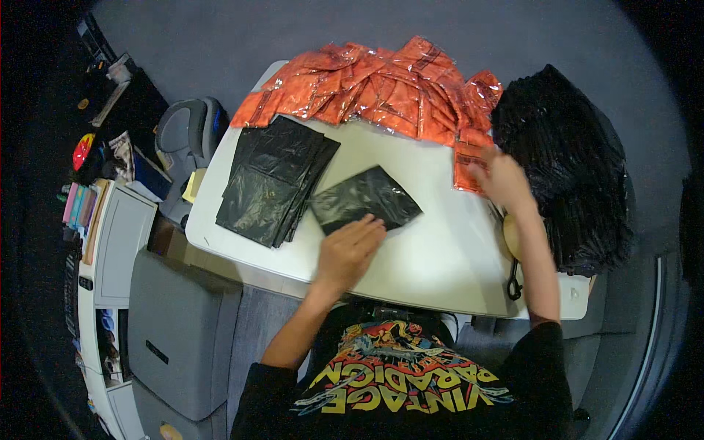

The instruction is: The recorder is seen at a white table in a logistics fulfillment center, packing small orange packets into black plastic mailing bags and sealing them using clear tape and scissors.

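On the white table (429, 264), my left hand (353, 246) rests with its fingers on the near edge of a folded black plastic bag (366, 198). My right hand (503, 179) is blurred and raised at the right, over or beside an orange packet in clear plastic (467, 168); whether it touches the packet cannot be told. A heap of similar orange packets (379, 91) lies along the far side. Flat black bags (269, 181) are stacked at the left.
A large pile of black bags (561, 143) stands at the right edge. Beside my right forearm lie a tan roll or disc (511, 236) and a black-handled tool (514, 283), partly hidden. A grey seat (176, 330) and a white cabinet (124, 236) are at the left.
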`<action>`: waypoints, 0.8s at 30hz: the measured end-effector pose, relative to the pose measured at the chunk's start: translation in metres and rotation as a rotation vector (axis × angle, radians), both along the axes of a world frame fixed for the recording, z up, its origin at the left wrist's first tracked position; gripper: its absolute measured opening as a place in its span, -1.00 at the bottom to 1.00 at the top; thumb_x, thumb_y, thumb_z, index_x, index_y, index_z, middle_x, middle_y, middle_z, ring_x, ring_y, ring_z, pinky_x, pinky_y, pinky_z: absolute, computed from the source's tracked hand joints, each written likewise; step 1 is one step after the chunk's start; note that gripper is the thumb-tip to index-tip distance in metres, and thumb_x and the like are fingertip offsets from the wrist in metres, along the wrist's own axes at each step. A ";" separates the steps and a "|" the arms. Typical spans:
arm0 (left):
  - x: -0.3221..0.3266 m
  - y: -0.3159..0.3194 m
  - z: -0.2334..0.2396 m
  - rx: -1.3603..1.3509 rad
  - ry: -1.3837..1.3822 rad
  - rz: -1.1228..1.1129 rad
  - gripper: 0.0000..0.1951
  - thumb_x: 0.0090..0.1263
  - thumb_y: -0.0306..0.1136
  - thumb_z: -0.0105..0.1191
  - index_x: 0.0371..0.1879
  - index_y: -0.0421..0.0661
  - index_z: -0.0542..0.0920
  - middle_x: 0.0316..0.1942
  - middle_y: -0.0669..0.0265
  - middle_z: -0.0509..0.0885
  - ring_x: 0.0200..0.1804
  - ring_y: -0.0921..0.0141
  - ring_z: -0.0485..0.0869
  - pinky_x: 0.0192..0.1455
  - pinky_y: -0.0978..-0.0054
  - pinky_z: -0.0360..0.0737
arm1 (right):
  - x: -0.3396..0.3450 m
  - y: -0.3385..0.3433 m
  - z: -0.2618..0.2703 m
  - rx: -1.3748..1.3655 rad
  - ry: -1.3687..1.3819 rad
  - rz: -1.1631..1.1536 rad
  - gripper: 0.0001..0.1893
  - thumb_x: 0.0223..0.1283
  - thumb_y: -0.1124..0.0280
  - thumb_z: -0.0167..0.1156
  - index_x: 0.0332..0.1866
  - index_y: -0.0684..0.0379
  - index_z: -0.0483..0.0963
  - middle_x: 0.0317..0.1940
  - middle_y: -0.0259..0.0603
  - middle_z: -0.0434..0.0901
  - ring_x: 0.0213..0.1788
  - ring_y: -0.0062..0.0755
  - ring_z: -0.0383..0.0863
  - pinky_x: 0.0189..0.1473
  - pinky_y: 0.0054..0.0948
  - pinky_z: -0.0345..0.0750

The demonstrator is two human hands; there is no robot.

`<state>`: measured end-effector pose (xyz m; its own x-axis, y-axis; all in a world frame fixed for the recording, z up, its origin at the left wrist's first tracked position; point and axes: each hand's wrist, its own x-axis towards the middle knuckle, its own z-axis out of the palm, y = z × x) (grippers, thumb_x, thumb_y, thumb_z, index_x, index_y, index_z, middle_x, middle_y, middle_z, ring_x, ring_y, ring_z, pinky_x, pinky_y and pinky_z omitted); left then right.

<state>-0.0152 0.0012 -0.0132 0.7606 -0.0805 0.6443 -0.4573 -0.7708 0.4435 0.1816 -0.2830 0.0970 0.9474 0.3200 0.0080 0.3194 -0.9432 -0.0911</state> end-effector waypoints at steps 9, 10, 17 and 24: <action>0.007 -0.018 0.023 -0.111 0.469 0.006 -0.72 0.46 -0.46 0.26 0.12 -0.08 0.73 -0.10 0.00 0.83 -0.04 0.08 0.84 -0.05 0.22 0.79 | -0.002 -0.006 -0.123 -0.101 -0.241 -0.137 -0.06 0.49 -0.25 0.02 0.55 0.54 0.24 0.59 0.32 0.25 0.65 0.39 0.16 0.58 0.17 0.26; 0.009 -0.018 0.021 -0.126 0.430 -0.006 -0.74 0.44 -0.48 0.27 0.09 -0.07 0.76 -0.10 0.00 0.83 -0.06 0.10 0.85 -0.02 0.25 0.79 | -0.010 0.000 -0.124 -0.125 -0.258 -0.116 -0.08 0.50 -0.23 0.01 0.56 0.51 0.24 0.60 0.31 0.23 0.65 0.41 0.15 0.58 0.19 0.25; 0.000 0.015 0.025 0.036 0.458 -0.071 -0.75 0.29 -0.57 0.30 -0.07 -0.07 0.83 -0.04 -0.02 0.82 0.10 0.08 0.81 0.18 0.23 0.75 | -0.076 0.002 -0.083 0.076 -0.008 0.336 -0.34 0.33 0.22 0.16 0.46 0.41 0.42 0.60 0.20 0.27 0.57 0.39 0.32 0.59 0.16 0.28; 0.000 -0.002 0.049 0.190 0.599 -0.260 -0.46 0.20 -0.55 0.40 0.25 -0.13 0.70 0.41 0.04 0.61 0.53 -0.01 0.47 0.51 0.09 0.52 | -0.069 0.013 -0.124 0.168 -0.231 0.390 -0.31 0.54 -0.07 0.06 0.60 0.12 0.31 0.66 0.03 0.20 0.71 0.15 0.06 0.66 0.13 0.06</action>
